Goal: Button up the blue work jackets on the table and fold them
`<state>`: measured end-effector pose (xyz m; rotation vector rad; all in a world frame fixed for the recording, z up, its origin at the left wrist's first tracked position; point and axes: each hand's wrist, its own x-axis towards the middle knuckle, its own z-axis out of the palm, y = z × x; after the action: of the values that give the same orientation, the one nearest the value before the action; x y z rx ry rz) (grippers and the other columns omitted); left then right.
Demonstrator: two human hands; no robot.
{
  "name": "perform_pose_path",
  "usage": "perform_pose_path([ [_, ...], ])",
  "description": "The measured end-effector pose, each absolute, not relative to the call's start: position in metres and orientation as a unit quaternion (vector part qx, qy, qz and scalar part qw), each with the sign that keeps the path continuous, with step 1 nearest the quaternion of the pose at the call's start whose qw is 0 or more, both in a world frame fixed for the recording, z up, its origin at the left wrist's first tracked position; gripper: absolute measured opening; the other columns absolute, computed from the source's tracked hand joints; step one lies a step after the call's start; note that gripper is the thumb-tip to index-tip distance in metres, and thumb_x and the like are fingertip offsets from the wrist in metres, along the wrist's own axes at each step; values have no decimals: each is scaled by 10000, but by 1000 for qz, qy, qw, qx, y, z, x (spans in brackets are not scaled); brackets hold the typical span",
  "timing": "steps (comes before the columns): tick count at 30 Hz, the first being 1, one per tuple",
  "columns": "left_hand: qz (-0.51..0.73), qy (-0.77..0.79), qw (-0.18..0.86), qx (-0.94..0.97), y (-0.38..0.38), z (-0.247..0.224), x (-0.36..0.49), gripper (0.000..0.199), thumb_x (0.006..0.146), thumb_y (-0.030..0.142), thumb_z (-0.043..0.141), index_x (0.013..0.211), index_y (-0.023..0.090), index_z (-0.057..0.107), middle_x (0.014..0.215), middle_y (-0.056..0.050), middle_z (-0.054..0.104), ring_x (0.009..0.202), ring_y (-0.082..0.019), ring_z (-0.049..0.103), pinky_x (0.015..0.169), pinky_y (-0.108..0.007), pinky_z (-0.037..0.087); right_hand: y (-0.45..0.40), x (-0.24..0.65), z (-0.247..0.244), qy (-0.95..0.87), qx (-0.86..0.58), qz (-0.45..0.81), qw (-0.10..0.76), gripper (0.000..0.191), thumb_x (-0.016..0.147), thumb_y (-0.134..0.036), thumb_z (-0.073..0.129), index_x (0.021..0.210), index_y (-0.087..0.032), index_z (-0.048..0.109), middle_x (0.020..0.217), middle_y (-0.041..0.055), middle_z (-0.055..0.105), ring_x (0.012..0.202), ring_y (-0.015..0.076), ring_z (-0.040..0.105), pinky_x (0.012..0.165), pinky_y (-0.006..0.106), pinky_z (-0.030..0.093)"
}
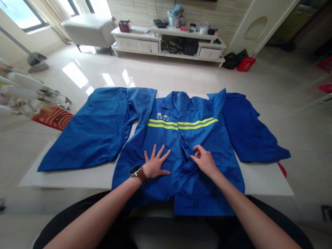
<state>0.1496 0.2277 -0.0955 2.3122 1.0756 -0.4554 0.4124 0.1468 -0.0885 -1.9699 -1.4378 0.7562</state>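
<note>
Blue cloth covers most of the worktop [261, 181] in front of you: the jacket [169, 141] lies face up in the middle, collar [167, 102] at the far side, hem reaching over the near edge. Your left hand [155, 166] is spread flat, palm down, on the left front panel, holding nothing. Your right hand [205, 162] has its fingers curled at the rumpled edge of the front opening [187, 152]; whether they actually pinch the cloth, you can't tell from here. More blue cloth lies to the left [98, 131] and right [252, 129]. The step in hand looks like straightening the jacket's front. The next move seems to call for keeping the left panel pressed down while the right-hand edge is drawn out smooth, without dragging the yellow-green stripe [163, 124] askew.
</note>
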Motion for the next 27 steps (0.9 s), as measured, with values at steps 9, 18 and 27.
perform_pose_path([
  [9,-205,382,271,859,201,-86,140,1158,742,694,690,1611,403,-17,1678,-15,-203,1480,-476,-265,1040,-876,23,126,393,-96,-605,-688,342,206,52,882,-256,541,918,-224,559,684,-31,574,646,155,554,625,260,333],
  [18,-221,375,285,854,198,-72,141,1015,731,679,685,1595,408,227,1714,-66,42,1515,-526,-42,1021,-858,218,115,384,-84,-599,-695,381,114,192,736,-74,535,723,-222,413,626,-64,452,606,112,440,583,249,259],
  [27,-7,731,138,668,290,-45,85,690,936,541,404,1536,200,366,1602,-239,281,1431,-494,288,1034,-735,342,118,405,-71,-613,-767,171,76,437,903,-597,560,1177,-272,661,1372,123,535,1319,382,406,989,528,422],
])
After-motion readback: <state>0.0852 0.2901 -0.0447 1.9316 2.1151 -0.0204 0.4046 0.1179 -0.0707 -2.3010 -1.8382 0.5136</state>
